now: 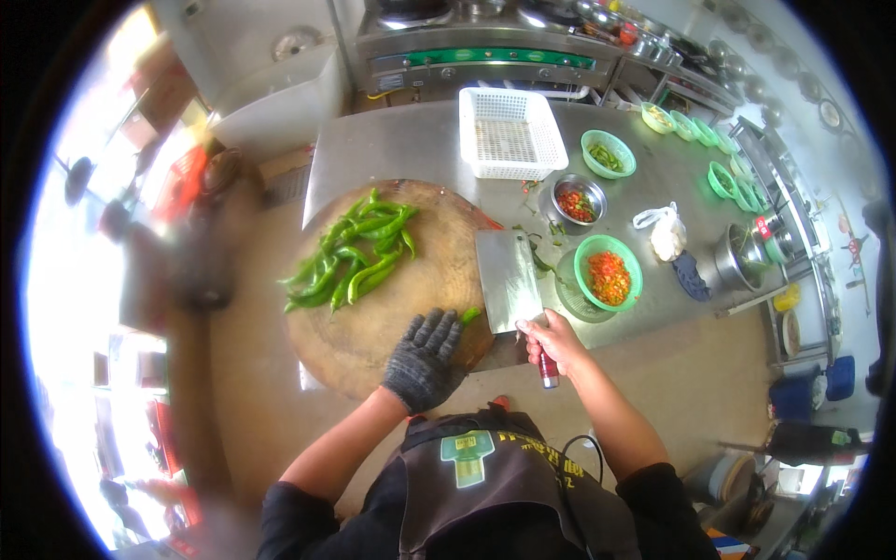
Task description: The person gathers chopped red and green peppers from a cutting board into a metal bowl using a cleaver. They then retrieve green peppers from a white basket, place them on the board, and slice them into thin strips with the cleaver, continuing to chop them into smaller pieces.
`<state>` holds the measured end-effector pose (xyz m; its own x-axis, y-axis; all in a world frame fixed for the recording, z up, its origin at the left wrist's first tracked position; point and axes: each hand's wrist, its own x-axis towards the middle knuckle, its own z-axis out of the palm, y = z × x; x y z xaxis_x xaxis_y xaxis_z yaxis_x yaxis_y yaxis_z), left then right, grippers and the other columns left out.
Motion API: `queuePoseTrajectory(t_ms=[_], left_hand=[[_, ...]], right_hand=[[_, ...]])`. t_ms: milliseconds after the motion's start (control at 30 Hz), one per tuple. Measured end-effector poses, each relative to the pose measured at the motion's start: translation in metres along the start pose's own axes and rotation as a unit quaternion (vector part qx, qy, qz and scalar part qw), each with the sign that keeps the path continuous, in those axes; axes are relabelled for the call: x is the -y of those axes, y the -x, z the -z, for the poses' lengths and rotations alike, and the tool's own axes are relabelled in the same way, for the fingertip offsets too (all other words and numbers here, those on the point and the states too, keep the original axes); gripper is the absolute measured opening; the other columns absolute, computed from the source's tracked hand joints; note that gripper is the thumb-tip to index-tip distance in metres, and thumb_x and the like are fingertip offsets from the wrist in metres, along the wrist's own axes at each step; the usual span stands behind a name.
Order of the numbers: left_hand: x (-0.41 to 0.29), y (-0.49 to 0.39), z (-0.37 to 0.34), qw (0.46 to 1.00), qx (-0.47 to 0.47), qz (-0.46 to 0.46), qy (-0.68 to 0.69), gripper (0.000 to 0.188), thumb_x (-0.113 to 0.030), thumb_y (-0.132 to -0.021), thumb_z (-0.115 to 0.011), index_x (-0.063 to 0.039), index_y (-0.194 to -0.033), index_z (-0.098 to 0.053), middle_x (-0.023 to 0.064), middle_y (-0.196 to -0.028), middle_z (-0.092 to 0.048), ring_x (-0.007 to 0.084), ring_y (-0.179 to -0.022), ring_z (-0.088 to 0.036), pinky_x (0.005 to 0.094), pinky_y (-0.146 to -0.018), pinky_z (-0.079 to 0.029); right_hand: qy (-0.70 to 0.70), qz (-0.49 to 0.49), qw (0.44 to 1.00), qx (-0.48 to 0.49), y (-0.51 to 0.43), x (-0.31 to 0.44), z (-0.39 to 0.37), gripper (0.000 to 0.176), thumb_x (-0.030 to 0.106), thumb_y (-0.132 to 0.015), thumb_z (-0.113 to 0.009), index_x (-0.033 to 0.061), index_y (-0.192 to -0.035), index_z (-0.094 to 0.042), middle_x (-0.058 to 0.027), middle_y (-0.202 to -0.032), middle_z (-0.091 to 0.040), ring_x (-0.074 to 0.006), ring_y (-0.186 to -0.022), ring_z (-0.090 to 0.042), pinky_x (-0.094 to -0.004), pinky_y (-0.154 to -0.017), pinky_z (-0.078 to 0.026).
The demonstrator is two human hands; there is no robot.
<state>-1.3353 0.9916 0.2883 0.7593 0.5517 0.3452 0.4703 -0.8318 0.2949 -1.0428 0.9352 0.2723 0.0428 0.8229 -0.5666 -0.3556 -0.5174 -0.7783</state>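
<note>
My right hand (pixel 554 341) grips the handle of a broad cleaver (pixel 509 280), its wide blade lying flat to view over the right edge of a round wooden chopping block (pixel 441 273). My left hand (pixel 427 360), in a grey knitted glove, rests palm down at the block's near edge with fingers extended. A short green pepper piece (pixel 470 316) lies by its fingertips. On the block's far left part is a heap of long green chili peppers (pixel 367 255). Right of the cleaver sits a green plastic basket (pixel 609 241) with chopped red and green pepper.
A white plastic basket (pixel 513 168) stands at the steel table's (pixel 392 140) far side. Near it are a green bowl (pixel 608 136) of cut green pepper and a steel bowl (pixel 579 180) of chopped red pepper. A white plastic bag (pixel 668 236), dark cloth (pixel 691 276) and steel pot (pixel 735 255) are rightward.
</note>
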Motion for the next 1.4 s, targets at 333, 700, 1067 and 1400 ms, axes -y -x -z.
queuePoseTrajectory(t_ms=[333, 700, 1067, 1400], left_hand=[[-0.015, -0.006, -0.007, 0.999, -0.019, 0.042, -0.004, 0.076, -0.041, -0.086, -0.069, 0.007, -0.142, -0.049, 0.0295, -0.147, -0.05, 0.0485, -0.137, -0.046, 0.0615, -0.118, -0.029], [-0.018, -0.009, -0.004, 0.998, -0.009, 0.046, -0.028, 0.08, -0.045, -0.086, -0.07, 0.007, -0.143, -0.049, 0.028, -0.149, -0.049, 0.0473, -0.138, -0.046, 0.0599, -0.118, -0.03], [-0.024, 0.002, 0.006, 0.998, 0.007, 0.064, -0.019, 0.088, -0.048, -0.083, -0.073, 0.009, -0.144, -0.046, 0.0309, -0.152, -0.045, 0.0487, -0.142, -0.042, 0.0574, -0.121, -0.028], [-0.027, 0.012, 0.005, 0.995, 0.02, 0.102, -0.016, 0.092, -0.051, -0.085, -0.071, 0.012, -0.146, -0.042, 0.034, -0.154, -0.041, 0.0501, -0.145, -0.037, 0.0569, -0.123, -0.024]], right_hand=[[-0.005, -0.009, 1.0, 0.006, -0.015, 0.01, -0.004, 0.047, 0.02, -0.094, -0.078, 0.0026, -0.12, -0.044, -0.0008, -0.073, -0.054, -0.0091, -0.053, -0.051, -0.0291, -0.044, -0.047], [0.067, -0.011, 0.997, 0.026, -0.012, 0.004, -0.012, 0.042, 0.026, -0.093, -0.079, 0.0042, -0.113, -0.049, -0.0013, -0.069, -0.055, -0.0098, -0.05, -0.052, -0.0293, -0.043, -0.047], [0.121, -0.008, 0.992, 0.033, 0.004, 0.001, -0.023, 0.031, 0.025, -0.096, -0.076, 0.0056, -0.107, -0.053, -0.002, -0.072, -0.059, -0.009, -0.048, -0.052, -0.0276, -0.042, -0.047], [0.145, -0.002, 0.987, 0.063, 0.023, -0.002, -0.033, 0.03, 0.025, -0.096, -0.076, 0.0064, -0.103, -0.053, -0.0029, -0.073, -0.061, -0.008, -0.047, -0.051, -0.0265, -0.042, -0.046]])
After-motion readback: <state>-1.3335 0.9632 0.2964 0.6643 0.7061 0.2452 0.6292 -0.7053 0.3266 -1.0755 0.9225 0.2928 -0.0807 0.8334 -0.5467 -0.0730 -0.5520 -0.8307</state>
